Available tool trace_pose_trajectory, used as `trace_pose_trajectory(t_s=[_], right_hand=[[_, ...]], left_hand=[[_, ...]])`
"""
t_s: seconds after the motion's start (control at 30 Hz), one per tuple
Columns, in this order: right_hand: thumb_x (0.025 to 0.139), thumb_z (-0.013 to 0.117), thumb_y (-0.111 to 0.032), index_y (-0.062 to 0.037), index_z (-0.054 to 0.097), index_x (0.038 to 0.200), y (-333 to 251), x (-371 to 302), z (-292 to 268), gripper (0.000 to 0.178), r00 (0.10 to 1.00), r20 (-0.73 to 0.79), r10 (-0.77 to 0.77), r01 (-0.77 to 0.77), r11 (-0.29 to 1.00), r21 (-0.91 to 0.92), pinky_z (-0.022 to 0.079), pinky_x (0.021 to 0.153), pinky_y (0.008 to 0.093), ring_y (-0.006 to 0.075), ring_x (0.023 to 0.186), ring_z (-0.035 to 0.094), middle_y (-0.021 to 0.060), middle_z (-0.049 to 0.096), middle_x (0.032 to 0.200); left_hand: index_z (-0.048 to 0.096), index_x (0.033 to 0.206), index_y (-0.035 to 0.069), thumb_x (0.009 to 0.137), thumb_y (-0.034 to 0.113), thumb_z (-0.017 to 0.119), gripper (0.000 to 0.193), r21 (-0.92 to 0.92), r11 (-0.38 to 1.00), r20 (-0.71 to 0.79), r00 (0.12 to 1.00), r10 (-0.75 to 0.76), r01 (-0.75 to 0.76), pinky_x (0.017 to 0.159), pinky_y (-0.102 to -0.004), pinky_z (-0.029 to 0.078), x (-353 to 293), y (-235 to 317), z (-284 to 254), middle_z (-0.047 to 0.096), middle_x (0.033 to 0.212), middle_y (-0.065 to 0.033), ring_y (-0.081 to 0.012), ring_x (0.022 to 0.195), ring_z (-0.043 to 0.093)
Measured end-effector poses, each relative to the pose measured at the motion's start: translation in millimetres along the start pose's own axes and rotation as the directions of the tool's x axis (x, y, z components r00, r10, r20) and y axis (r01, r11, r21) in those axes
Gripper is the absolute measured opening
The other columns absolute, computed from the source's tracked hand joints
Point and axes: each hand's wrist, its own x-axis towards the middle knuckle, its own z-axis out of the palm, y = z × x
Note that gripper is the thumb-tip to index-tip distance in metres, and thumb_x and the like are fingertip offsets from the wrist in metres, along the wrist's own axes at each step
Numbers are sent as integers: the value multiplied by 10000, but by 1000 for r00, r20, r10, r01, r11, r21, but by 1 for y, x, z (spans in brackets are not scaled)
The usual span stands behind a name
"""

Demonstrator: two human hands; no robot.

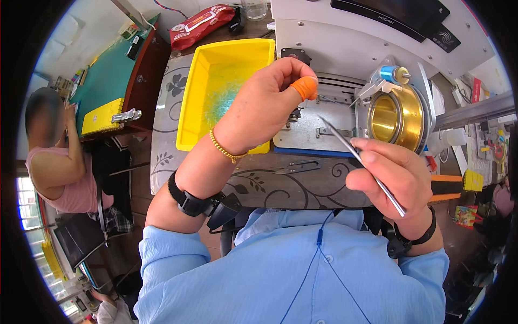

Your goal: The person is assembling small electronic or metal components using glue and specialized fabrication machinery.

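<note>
My left hand [270, 100] reaches over the machine's metal plate [310, 137], thumb and fingers pinched together. An orange finger cot [305, 88] covers a fingertip, and whatever the pinch holds is hidden or too fine to make out. In my right hand [396, 175] is a slim, pointed silver tool that looks like tweezers [345, 141]. It slants up and left, its tip above the plate and apart from my left hand. Beyond my right hand, a gold-coloured round drum [410, 119] stands on the machine. A blue spool [389, 74] sits above it.
Left of the plate stands a yellow bin [186, 116] with fine blue-green pieces inside. Small snips [298, 167] lie on the patterned tabletop [253, 189]. A red wipes pack [200, 24] is behind the bin. Another person [67, 173] sits at a green-topped desk [110, 70] on the left.
</note>
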Motion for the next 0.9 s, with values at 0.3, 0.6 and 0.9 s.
trace_pose_trajectory(t_s=[0.3,0.6,0.9], right_hand=[[759,797,-124,-18,643,1096,6,7,8,385,980,179,-90,125,974,-191,575,660,289,240,799,689,142,690,1000],[742,802,-97,-17,658,1063,6,9,9,361,974,196,-112,139,981,-134,582,639,307,253,793,691,145,679,990],[727,814,-157,3,674,1000,-1,10,2,347,978,160,-135,157,978,-137,585,609,300,239,736,689,139,665,910]], left_hand=[[573,1011,64,972,158,579,102,-20,1000,7,1000,15,-15,794,-213,432,-1,0,0,588,935,11,-64,885,543],[571,1004,62,973,153,573,96,-5,1000,6,1000,30,-30,796,-215,430,-1,-1,1,587,928,12,-65,870,531],[574,1000,71,984,187,570,117,-10,1000,-41,999,-15,15,792,-194,431,-1,0,1,637,1040,-25,-63,929,550]])
